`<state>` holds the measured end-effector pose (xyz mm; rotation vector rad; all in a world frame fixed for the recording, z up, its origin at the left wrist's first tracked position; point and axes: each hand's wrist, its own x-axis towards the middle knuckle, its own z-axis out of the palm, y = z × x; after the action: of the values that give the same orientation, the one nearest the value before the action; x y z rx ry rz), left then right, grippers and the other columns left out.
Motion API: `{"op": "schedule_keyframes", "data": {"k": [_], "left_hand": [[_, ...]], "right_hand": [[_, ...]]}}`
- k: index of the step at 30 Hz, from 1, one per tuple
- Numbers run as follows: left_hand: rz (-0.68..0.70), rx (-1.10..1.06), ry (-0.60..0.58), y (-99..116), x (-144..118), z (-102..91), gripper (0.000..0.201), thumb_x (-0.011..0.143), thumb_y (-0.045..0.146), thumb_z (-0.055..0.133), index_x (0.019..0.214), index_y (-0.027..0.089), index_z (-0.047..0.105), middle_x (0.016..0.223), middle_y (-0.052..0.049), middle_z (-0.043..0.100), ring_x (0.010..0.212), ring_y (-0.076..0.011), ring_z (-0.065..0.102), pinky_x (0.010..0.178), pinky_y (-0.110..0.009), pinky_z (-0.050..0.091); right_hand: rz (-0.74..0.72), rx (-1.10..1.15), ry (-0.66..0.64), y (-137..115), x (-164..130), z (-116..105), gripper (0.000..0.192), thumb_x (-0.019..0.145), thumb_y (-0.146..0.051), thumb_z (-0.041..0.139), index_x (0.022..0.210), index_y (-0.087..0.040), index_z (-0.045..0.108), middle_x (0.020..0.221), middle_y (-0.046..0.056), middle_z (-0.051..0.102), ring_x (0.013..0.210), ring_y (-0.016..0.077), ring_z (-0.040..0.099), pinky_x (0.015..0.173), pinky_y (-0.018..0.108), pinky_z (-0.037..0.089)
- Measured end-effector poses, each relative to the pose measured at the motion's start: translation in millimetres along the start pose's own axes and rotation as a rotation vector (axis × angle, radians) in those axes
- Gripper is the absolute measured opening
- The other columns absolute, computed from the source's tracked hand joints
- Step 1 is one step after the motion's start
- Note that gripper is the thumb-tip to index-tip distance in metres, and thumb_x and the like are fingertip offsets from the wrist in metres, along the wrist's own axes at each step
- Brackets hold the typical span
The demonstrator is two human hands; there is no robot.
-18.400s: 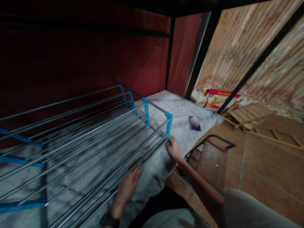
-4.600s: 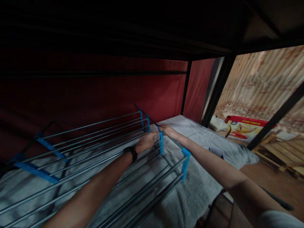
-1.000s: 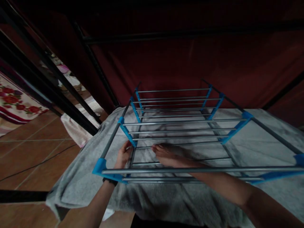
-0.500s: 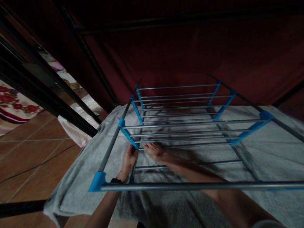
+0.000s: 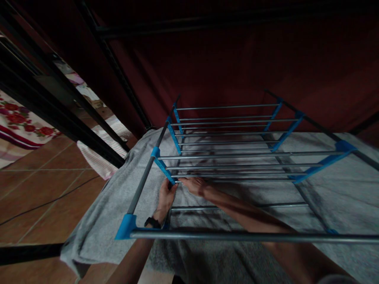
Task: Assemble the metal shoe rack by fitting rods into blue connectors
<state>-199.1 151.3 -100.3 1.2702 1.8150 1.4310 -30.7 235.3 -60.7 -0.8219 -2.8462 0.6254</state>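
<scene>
A rack (image 5: 237, 156) of thin grey metal rods and blue plastic brackets lies on its side on a grey towel (image 5: 118, 213). My left hand (image 5: 166, 196) is closed around the lower end of a blue bracket (image 5: 164, 167) on the rack's left side. My right hand (image 5: 195, 185) pinches the left end of a thin rod (image 5: 242, 180) right beside that bracket. Both forearms reach in under the nearest thick rod (image 5: 251, 236). A dark watch (image 5: 152, 222) is on my left wrist.
Black metal frame posts (image 5: 74, 106) and a dark red cloth wall (image 5: 237, 67) enclose the space. Brown tiled floor (image 5: 38, 197) lies to the left, with a striped cloth (image 5: 97, 161) and a flowered fabric (image 5: 20, 126) beyond the posts.
My right hand has slid left along the thin rod until it meets the blue bracket. My left hand has crept up the bracket's lower end and closed on it.
</scene>
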Motion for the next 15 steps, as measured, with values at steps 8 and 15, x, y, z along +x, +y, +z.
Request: {"op": "schedule_keyframes", "data": {"k": [8,15], "left_hand": [[0.016,0.048,0.014,-3.3,-0.3,-0.3,0.024,0.080,0.033,0.064,0.100,0.020,0.063,0.099,-0.006,0.071,0.095,-0.0241,0.066,0.093,-0.041,0.053],[0.070,0.141,0.041,-7.7,-2.0,-1.4,0.023,0.083,0.036,0.062,0.100,0.021,0.062,0.095,-0.006,0.068,0.091,-0.0243,0.064,0.089,-0.040,0.052]], "right_hand": [[-0.013,0.051,0.035,-3.8,-6.1,-2.0,0.044,0.100,-0.018,0.039,0.137,-0.032,0.057,0.132,0.002,0.067,0.111,0.0233,0.065,0.084,0.031,0.048],[0.000,0.161,0.031,-10.8,-9.6,-15.7,0.040,0.099,-0.013,0.045,0.131,-0.031,0.062,0.126,0.000,0.069,0.106,0.0201,0.068,0.085,0.031,0.051]]}}
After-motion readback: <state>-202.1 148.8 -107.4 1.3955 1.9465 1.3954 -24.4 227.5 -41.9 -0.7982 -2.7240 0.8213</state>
